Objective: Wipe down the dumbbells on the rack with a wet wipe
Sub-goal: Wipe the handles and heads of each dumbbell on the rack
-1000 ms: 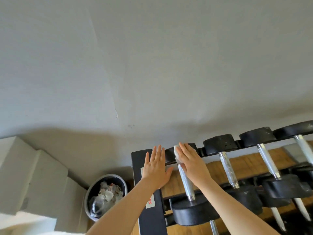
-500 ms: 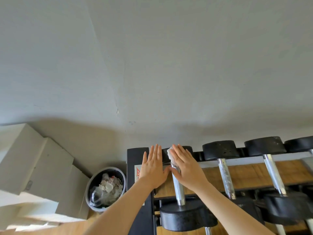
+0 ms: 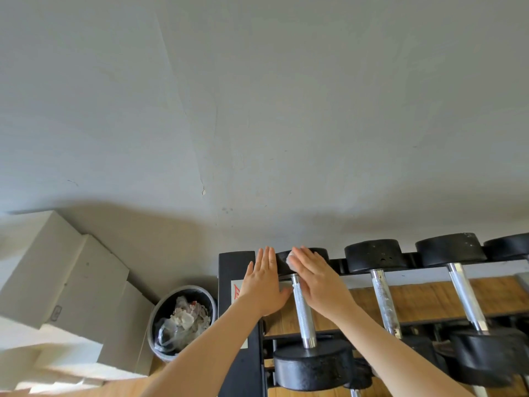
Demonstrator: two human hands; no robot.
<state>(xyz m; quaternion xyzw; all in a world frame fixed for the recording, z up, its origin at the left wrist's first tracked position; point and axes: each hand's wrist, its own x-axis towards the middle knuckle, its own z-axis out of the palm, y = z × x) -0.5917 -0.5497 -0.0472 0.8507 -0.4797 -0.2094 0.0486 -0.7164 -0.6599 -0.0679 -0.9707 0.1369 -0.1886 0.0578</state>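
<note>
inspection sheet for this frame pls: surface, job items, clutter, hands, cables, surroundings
Surface: black rack with wooden shelf boards; red-printed label on its left post, partly hidden.
Job's things: leftmost dumbbell lies front to back, far head under the hands, near head bare. White wet wipe shows at the right fingertips, on the far head. Further dumbbells sit to the right, untouched.
Clutter: nothing seen on the rack.
Grippers: left hand flat, fingers straight, against the far head's left side. Right hand flat, pressing the wipe onto the head.
Cables: nothing seen.
Surroundings: grey bin with crumpled waste left of the rack; white boxes stacked beyond it; grey wall behind.
</note>
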